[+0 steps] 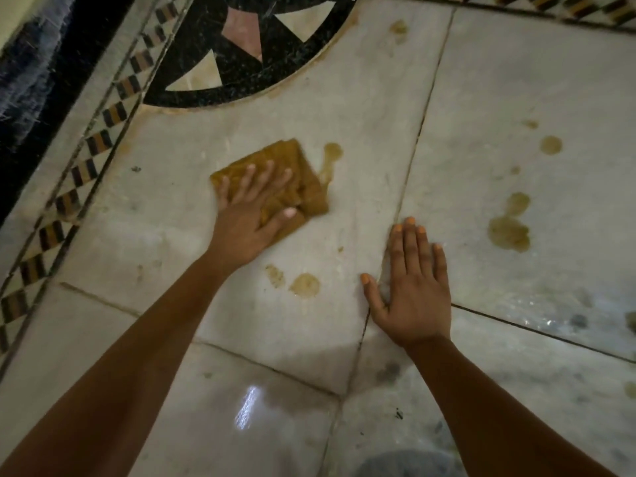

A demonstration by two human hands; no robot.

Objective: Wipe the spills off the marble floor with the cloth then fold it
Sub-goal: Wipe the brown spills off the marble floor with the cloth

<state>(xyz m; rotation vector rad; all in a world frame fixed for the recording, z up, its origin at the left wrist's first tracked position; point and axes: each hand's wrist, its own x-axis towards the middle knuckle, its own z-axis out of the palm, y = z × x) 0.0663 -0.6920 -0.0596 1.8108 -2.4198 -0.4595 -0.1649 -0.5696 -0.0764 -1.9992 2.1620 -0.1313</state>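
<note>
Cloth point(275, 177), bunched, on marble floor point(344, 108), long axis running lower-right toward a spill point(331, 156); my left hand point(253, 215) presses it, fingers spread flat; right hand point(413, 287) flat, open, on floor.

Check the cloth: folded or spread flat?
Loosely folded: the cloth shows bunched, overlapping layers under the left hand pressing it.

Dim, warm indoor light, underexposed overall. One small hard glare patch on the marble floor point(344, 108) at lower centre, softer sheen at the right edge. Broad soft shadow across the bottom of the frame. Upper left is dark and motion-smeared; inlay border point(79, 173) there reads soft. Wide-angle bend curves tile joints near edges. Centre sharpest: cloth point(285, 151) texture visible.
</note>
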